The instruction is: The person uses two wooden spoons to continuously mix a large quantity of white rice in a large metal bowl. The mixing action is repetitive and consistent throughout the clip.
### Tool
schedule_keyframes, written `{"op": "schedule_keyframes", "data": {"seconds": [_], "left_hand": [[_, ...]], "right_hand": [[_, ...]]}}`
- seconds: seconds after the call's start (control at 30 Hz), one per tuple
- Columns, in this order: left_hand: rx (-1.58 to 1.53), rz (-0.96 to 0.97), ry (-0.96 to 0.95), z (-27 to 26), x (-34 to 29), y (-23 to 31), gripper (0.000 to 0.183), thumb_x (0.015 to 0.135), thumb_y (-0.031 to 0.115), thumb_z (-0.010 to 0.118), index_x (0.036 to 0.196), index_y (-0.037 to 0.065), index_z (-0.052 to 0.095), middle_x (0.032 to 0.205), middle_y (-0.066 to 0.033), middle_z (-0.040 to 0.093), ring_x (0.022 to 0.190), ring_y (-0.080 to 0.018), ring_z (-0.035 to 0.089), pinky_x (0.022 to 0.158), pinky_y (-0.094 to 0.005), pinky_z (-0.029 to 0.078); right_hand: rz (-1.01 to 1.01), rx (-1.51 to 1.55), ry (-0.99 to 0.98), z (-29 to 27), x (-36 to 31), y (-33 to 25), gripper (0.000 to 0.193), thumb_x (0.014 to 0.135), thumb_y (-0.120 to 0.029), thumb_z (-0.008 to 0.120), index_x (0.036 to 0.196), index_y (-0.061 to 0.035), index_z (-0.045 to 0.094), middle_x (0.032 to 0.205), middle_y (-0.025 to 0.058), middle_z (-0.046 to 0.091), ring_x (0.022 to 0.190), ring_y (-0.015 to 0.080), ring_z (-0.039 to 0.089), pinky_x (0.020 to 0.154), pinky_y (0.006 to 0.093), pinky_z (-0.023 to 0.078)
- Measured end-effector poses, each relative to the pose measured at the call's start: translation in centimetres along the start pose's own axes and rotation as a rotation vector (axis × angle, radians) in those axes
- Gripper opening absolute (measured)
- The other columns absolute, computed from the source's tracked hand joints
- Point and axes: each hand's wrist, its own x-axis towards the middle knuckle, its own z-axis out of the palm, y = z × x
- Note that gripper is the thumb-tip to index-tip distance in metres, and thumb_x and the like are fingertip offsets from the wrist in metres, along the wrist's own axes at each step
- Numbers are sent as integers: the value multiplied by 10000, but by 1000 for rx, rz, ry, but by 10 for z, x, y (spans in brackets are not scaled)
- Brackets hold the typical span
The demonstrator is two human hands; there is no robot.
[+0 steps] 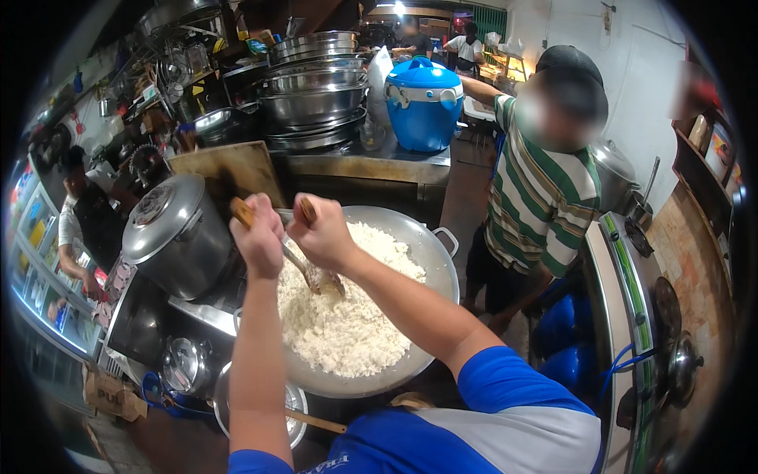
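Note:
A wide metal wok (pixel 442 272) full of white cooked rice (pixel 351 332) stands in front of me. My left hand (pixel 262 241) is closed round the wooden handle of a spatula (pixel 296 261), whose metal shaft slants down into the rice. Beside it, my right hand (pixel 325 241) grips a second wooden handle (pixel 306 208), its lower part mostly hidden behind the hand. Where the tools meet the rice, a rounded blade (pixel 337 286) shows, partly sunk in; which handle it belongs to is hard to make out. Both forearms reach over the near side of the wok.
A large lidded pot (pixel 170 225) stands left of the wok. Behind are stacked metal basins (pixel 312 99) and a blue cooler (pixel 424 110). A person in a striped shirt (pixel 545 189) stands close at right, near a stove (pixel 643 284). Another person (pixel 79 205) is at left.

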Motion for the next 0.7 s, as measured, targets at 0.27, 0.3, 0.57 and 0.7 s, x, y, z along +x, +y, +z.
{"op": "schedule_keyframes", "data": {"seconds": [0.27,0.3,0.57,0.7], "left_hand": [[249,-124,118,-70,-43,-178,265,969,196,578,738,108,485,583,39,436,461,-67,382,425,-249,251],[223,-245,62,-59,-56,-183,271,966,190,584,727,107,487,574,29,451,476,-66,407,435,-243,264],[499,-311,-11,-40,-67,-156,187,989,209,598,890,66,528,723,-23,542,628,-91,505,562,-259,403],[670,-108,5,-56,-117,-78,343,955,151,622,1251,20,511,1117,-116,556,945,-162,559,836,-301,461]], "right_hand": [[263,-7,101,-10,-60,107,151,739,-3,628,698,-23,484,586,88,465,555,143,411,518,323,357],[364,1,96,-26,-90,131,175,759,-14,629,687,-38,471,583,51,434,572,113,400,522,300,344],[317,-146,323,-76,-135,65,281,808,-119,717,1040,-8,604,809,58,618,747,165,594,714,300,509],[494,-258,433,-158,-256,-27,239,847,-78,702,1055,-3,613,875,52,649,786,117,614,717,266,513]]}}
